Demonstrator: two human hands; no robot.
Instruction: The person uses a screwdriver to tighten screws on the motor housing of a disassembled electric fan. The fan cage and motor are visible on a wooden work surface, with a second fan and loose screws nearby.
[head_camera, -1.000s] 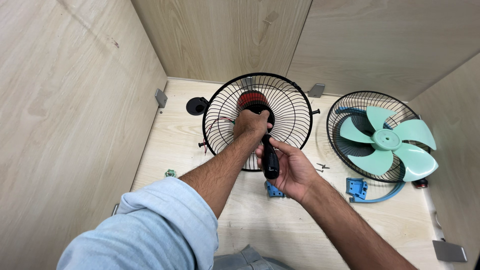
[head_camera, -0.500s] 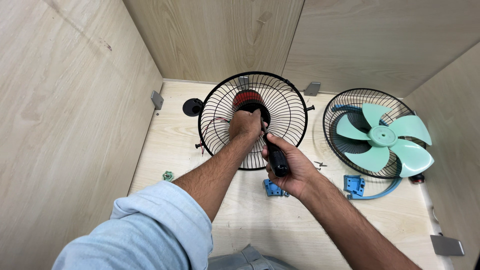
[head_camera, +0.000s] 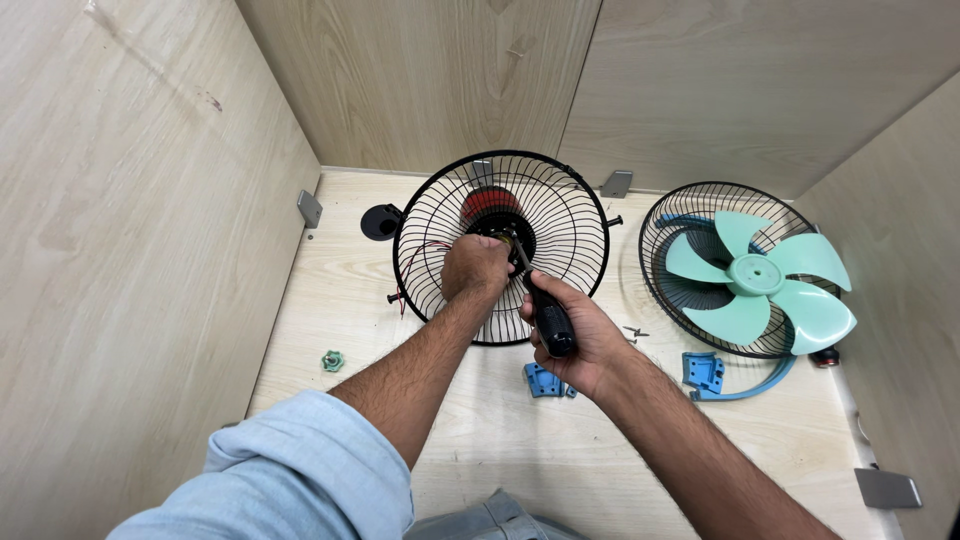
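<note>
A black wire fan guard (head_camera: 560, 215) lies on the wooden surface, with a red and black motor (head_camera: 488, 206) at its centre. My left hand (head_camera: 474, 266) rests on the guard and grips the motor hub area. My right hand (head_camera: 580, 335) holds a screwdriver (head_camera: 545, 310) with a black handle, its shaft pointing up-left to the hub beside my left hand.
A second black guard (head_camera: 665, 290) with a mint-green fan blade (head_camera: 760, 280) lies at the right. Blue plastic parts (head_camera: 545, 381) (head_camera: 703, 370), a small green nut (head_camera: 332, 361), a black round cap (head_camera: 380, 222) and loose screws (head_camera: 633, 332) lie around. Wooden walls close in left, back and right.
The screwdriver handle has tilted a little in my right hand; both hands stay at the hub. The view shifted slightly.
</note>
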